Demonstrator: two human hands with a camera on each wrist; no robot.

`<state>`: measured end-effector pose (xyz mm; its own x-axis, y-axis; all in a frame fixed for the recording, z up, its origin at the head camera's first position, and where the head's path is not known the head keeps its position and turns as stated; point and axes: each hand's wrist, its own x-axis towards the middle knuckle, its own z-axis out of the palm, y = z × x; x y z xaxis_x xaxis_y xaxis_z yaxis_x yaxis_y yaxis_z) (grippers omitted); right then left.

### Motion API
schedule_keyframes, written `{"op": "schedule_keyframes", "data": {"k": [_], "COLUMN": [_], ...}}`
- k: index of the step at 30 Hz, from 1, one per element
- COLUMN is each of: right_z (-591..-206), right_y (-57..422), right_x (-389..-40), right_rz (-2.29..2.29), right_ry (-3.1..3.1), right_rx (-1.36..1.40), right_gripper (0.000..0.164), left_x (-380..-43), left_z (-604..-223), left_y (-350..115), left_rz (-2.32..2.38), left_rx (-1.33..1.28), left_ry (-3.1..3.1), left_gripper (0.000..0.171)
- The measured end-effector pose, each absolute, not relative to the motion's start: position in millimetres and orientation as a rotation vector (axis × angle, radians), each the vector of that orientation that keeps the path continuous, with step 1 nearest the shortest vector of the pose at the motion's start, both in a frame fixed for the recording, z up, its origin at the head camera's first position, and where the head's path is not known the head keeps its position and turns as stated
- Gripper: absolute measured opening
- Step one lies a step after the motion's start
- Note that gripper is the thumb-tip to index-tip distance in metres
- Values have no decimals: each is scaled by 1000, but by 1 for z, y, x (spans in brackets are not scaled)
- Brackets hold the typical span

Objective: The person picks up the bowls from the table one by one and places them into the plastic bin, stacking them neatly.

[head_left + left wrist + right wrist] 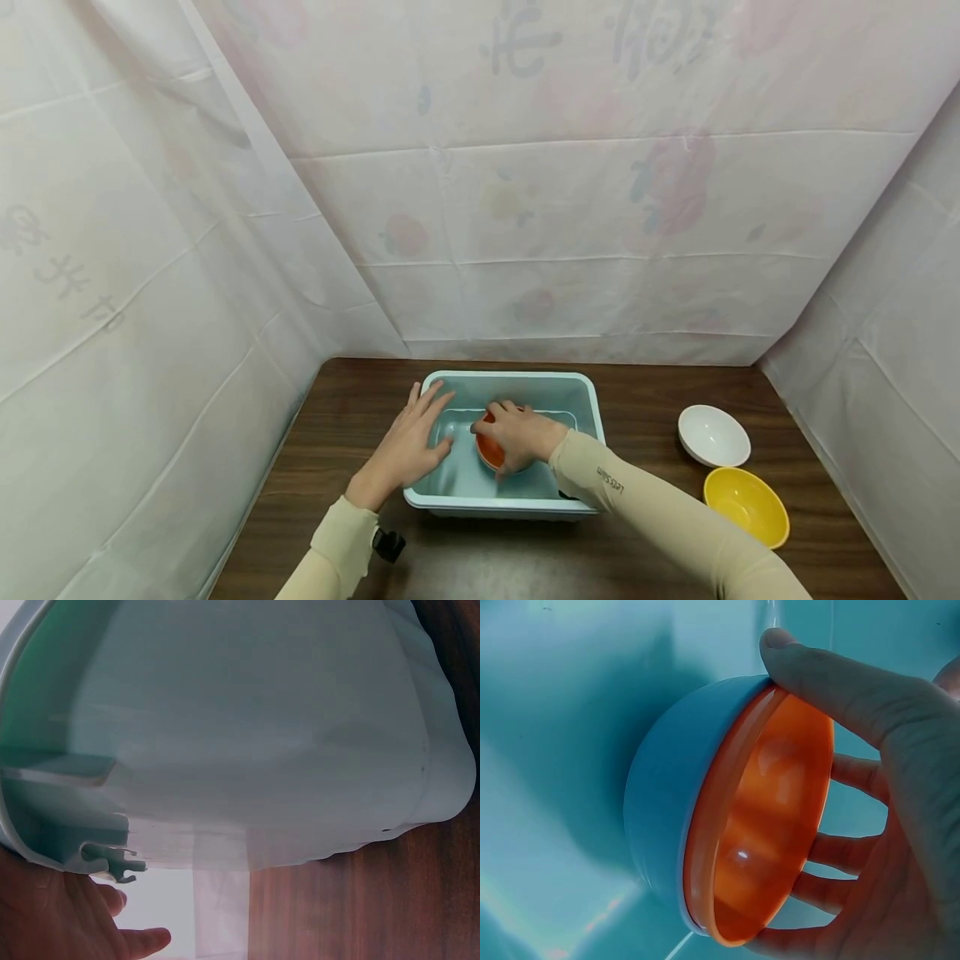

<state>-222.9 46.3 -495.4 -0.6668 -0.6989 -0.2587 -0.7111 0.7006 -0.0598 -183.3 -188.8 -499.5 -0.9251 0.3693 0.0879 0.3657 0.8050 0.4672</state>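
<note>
A light blue plastic basin [504, 504] stands on the table. Inside it, my right hand [525, 435] grips an orange bowl [490, 452] by the rim from above. The right wrist view has the thumb on one side of the rim and the fingers spread along the other. The orange bowl [769, 802] sits nested in a blue bowl [664, 787], near the basin's floor. My left hand [411, 440] is over the basin's left rim, fingers spread and holding nothing. In the left wrist view, that hand [56, 915] is beside the basin's outer wall [270, 742].
To the right of the basin, a white bowl [714, 435] and a yellow bowl [747, 507] stand close together on the dark wood table [637, 550]. White printed sheeting [570, 250] hangs behind the table and along both sides.
</note>
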Motion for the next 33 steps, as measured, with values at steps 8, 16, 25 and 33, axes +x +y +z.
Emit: {"op": "schedule_keyframes", "data": {"k": [8, 16, 25, 33], "right_z": [-496, -497, -496, -497], "right_y": [47, 48, 48, 48], "right_x": [-224, -224, -225, -225], "right_rz": [78, 66, 64, 67], "right_ry": [2650, 2654, 2652, 2651], "right_rx": [-1107, -1108, -1117, -1108], "right_gripper": [84, 84, 84, 85], "left_x": [-183, -184, -185, -184], "left_z": [-499, -500, -499, -499], "left_y": [-188, -188, -189, -188], "left_rz": [775, 769, 773, 771], "left_rx": [612, 613, 615, 623], "left_ry": [2982, 2982, 2980, 2992], "left_gripper": [70, 70, 71, 71]}}
